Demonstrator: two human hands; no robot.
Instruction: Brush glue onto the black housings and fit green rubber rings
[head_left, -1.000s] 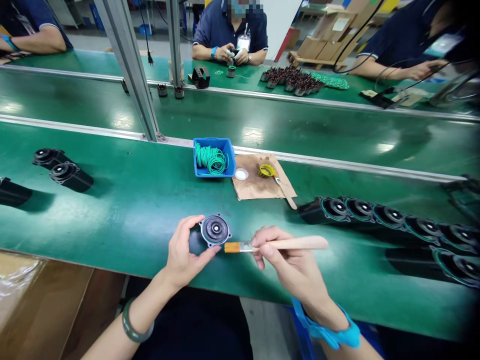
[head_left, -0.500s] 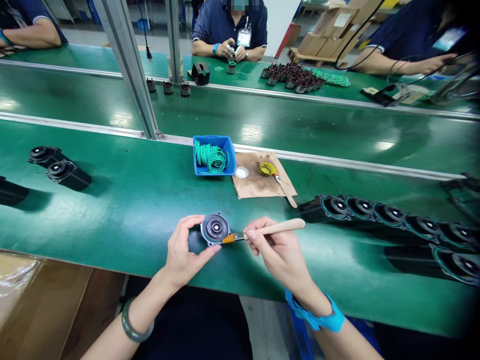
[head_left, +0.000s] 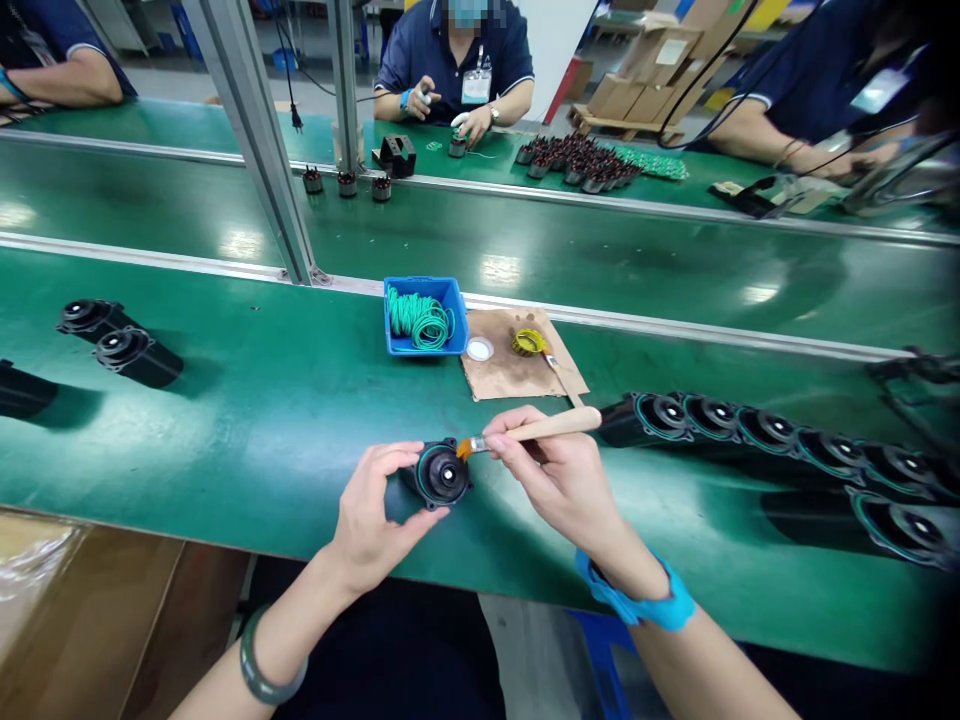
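My left hand [head_left: 375, 510] grips a black round housing [head_left: 441, 474] by its rim, thumb at the lower edge and fingers at the upper left. A green ring runs around the housing's face. In my right hand [head_left: 562, 475] is a brush [head_left: 544, 427] with a pale wooden handle; its orange bristles touch the upper right rim of the housing. Beyond my hands, a cardboard sheet [head_left: 491, 372] carries a yellow-rimmed container [head_left: 529, 343], a white round lid [head_left: 480, 348] and a second brush [head_left: 561, 378].
A blue bin [head_left: 426, 350] holds green rings. Several black housings [head_left: 769, 430] line the right side; three more [head_left: 150, 360] stand at left. A metal post [head_left: 259, 150] rises behind. Across the bench, a person [head_left: 454, 60] handles small parts.
The housing has tilted, showing more of its side, and sits slightly lower. The brush tip has moved from its lower right edge up to the upper right rim.
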